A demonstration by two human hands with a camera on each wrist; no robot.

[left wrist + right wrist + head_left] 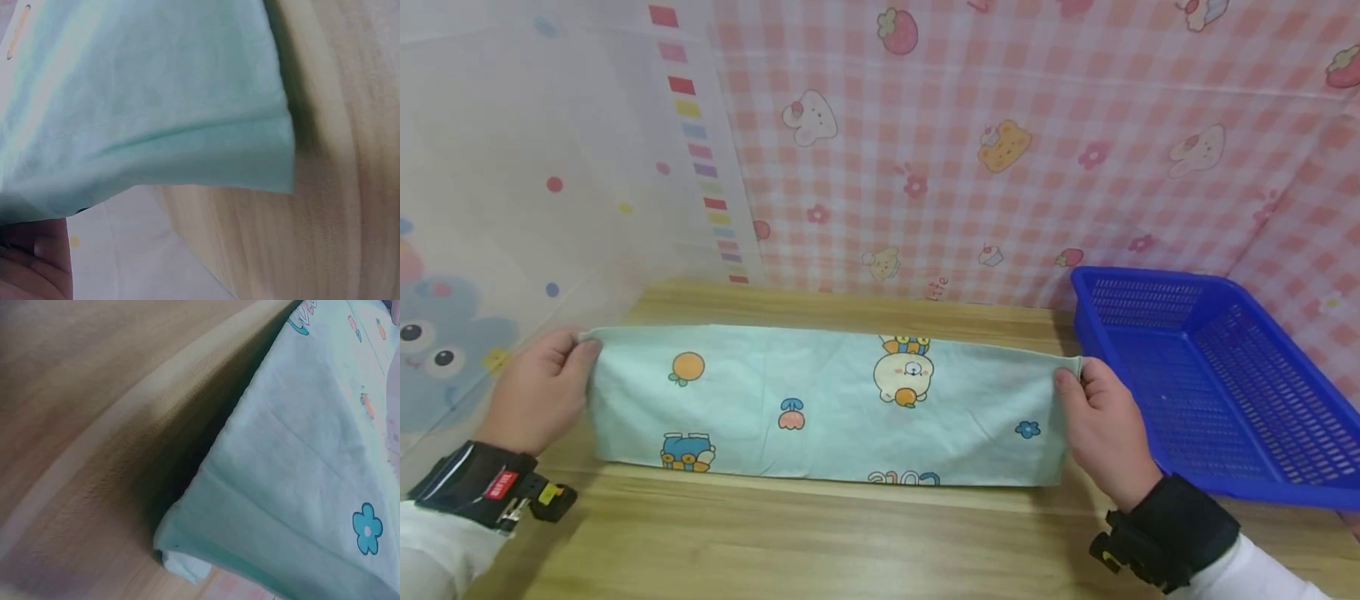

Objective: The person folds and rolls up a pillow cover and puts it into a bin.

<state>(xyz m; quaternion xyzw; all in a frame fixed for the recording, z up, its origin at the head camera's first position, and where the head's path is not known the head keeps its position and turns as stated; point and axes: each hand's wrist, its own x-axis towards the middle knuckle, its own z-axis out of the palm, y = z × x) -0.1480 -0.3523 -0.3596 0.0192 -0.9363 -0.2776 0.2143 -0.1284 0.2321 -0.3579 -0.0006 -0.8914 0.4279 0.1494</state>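
While the fingers of the left hand (542,387) pinch one upper corner of a mint-green cloth (835,408) at nine o'clock, those of the right hand (1105,429) pinch the opposite corner at three, the cloth's middle being the centre of the dial. It spans the gap as a long, wide band, printed with an orange, a tulip, a bear and a blue flower, with faint creases running across it. Black straps (1187,529) circle both wrists, above white sleeves (1255,575). The cloth is over a counter (820,542) of pale, streaky wood grain, most of it showing toward six o'clock; whether the lower edge touches the wood, I cannot tell. Beyond the right hand, around three o'clock, sits a blue plastic basket (1180,383) with slotted sides. From eleven round to two rises a pink-and-white checked sheet (940,192) dotted with rabbits, strawberries and flowers. Toward ten hangs a white sheet (610,167) bearing coloured dots, a strip of bright blocks and a blue cartoon figure (445,350).
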